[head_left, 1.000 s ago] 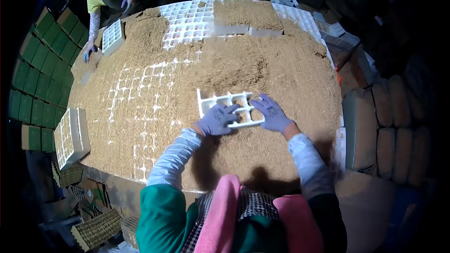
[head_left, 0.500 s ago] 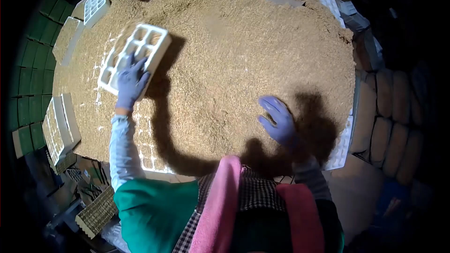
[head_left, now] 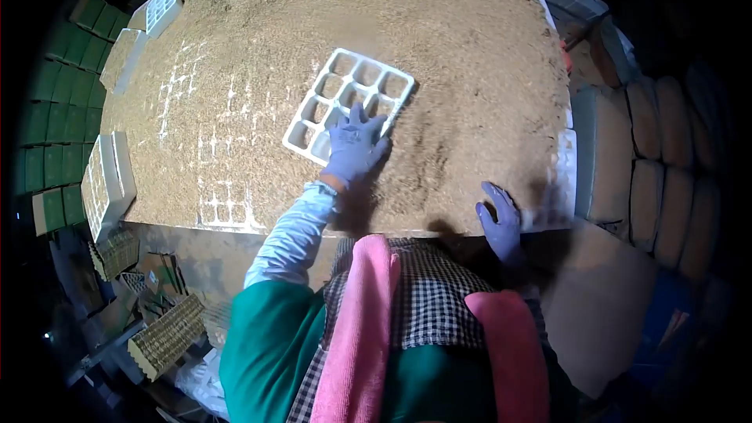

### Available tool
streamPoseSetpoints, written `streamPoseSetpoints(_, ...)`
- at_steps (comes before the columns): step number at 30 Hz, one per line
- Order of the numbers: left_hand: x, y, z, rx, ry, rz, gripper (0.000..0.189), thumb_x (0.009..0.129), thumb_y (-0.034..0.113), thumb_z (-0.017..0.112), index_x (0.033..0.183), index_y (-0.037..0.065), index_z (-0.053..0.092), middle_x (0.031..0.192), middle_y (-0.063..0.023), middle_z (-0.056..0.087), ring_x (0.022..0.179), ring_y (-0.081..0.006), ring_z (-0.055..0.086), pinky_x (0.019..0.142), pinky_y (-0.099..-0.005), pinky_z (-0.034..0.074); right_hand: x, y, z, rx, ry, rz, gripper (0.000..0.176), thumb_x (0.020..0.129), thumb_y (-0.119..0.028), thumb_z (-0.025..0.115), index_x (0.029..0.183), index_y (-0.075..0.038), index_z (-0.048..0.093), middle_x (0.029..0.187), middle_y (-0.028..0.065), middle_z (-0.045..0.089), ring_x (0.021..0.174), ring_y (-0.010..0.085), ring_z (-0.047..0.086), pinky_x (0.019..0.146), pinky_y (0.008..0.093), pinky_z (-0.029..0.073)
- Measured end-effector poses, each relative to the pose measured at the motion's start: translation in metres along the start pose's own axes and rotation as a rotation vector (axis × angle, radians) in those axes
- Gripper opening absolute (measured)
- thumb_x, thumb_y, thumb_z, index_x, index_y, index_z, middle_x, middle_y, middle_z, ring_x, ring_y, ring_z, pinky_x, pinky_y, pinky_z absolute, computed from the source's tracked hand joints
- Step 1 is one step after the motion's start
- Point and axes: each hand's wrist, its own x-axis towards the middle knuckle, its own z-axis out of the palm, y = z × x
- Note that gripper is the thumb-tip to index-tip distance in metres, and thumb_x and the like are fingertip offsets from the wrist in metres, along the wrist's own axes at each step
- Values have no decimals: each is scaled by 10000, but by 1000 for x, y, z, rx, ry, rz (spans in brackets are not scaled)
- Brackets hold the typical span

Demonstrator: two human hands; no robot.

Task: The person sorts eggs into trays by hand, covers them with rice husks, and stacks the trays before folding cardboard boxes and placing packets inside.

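The white tray point(head_left: 335, 99) lies aslant near the middle of the table point(head_left: 188, 228), on a broad layer of loose tan flakes point(head_left: 470, 94), its cell openings facing up. The layer spreads over most of the table; at left, white grids point(head_left: 223, 204) show through it, and along the right edge more white cells point(head_left: 565, 176) are partly covered.

Beyond the right edge stand stacked brown sacks point(head_left: 646, 125), with a brown board point(head_left: 599, 305) below them. Green boxes point(head_left: 55, 117) are stacked in rows past the left side. At the near edge, the person's checked apron point(head_left: 439, 309) and pink cloth point(head_left: 364, 329) hide part of the table's border.

Two tilted trays point(head_left: 110, 180) sit side by side at the left edge; a smaller-looking tray point(head_left: 163, 8) stands farther up that side. A yellowish ridged block point(head_left: 167, 337) is off the table, lower left.

The left hand point(head_left: 356, 145), gloved, covers some near cells of the white tray. Its grip is spread across the ribs; whether it pinches one, I cannot tell. The gloved right hand point(head_left: 502, 223) is by the near edge, well apart from the tray, its grip open, thumb away from the fingers, holding nothing visible.
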Motion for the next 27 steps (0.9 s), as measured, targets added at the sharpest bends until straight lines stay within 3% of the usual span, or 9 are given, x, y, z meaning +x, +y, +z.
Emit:
streamPoseSetpoints(2,-25,-12,7,180,238,78,458,795,372,576,1204,168,557,1218,-196,486,1092,-389,469,959,-501,337,-22,20,-28,-24,7,-40,389,814,-101,622,1187,-17,546,1182,181,560,1114,314,522,949,359,409)
streamPoseSetpoints(6,-94,-91,-74,321,323,-508,408,795,358,572,1116,108,599,934,-157,650,984,-326,566,822,-412,459,-83,92,-76,-201,207,236,423,831,-127,604,1233,-30,519,1240,201,520,1180,320,472,995,388,365)
streamPoseSetpoints(9,-152,-143,-32,-1,267,-820,565,858,416,500,1324,102,445,1233,-190,538,1061,-340,546,914,-408,400,-114,214,-104,-493,321,428,464,877,-204,548,1290,-16,452,1309,228,451,1214,356,429,1022,387,339)
streamPoseSetpoints(10,-157,-165,-8,402,205,-610,579,852,426,517,1324,98,447,1273,-186,511,1097,-340,531,943,-400,379,-119,256,-105,-645,293,406,495,894,-249,528,1307,3,424,1330,239,425,1224,366,415,1025,387,337)
streamPoseSetpoints(12,-136,-109,14,306,120,-556,592,850,444,517,1332,106,443,1286,-189,498,1117,-357,512,978,-409,347,-86,248,-115,125,551,805,578,921,-378,480,1313,39,400,1368,222,393,1228,327,416,1012,358,350)
streamPoseSetpoints(16,-81,58,31,43,87,-566,555,827,416,527,1307,143,475,1210,-268,503,1127,-418,469,984,-460,335,-59,261,-105,613,434,900,691,923,-492,435,1299,87,391,1331,192,450,1202,266,437,992,333,351)
streamPoseSetpoints(25,-21,242,112,-70,59,-99,322,768,372,565,884,71,559,952,-212,458,914,-391,456,772,-487,385,-64,275,-92,504,496,904,814,875,-642,352,1207,86,499,1184,274,547,1165,352,492,962,359,384)
streamPoseSetpoints(26,-19,257,106,348,-151,327,362,757,400,571,889,63,570,978,-219,460,921,-395,471,767,-498,393,-65,270,-95,480,480,894,807,880,-636,346,1219,82,488,1181,281,546,1168,353,491,965,363,382)
streamPoseSetpoints(27,-11,278,129,-9,-8,-51,388,749,420,575,886,58,575,1007,-226,468,926,-414,486,765,-506,402,-67,269,-93,441,514,823,745,906,-600,314,1218,51,499,1155,281,555,1106,377,527,914,375,419)
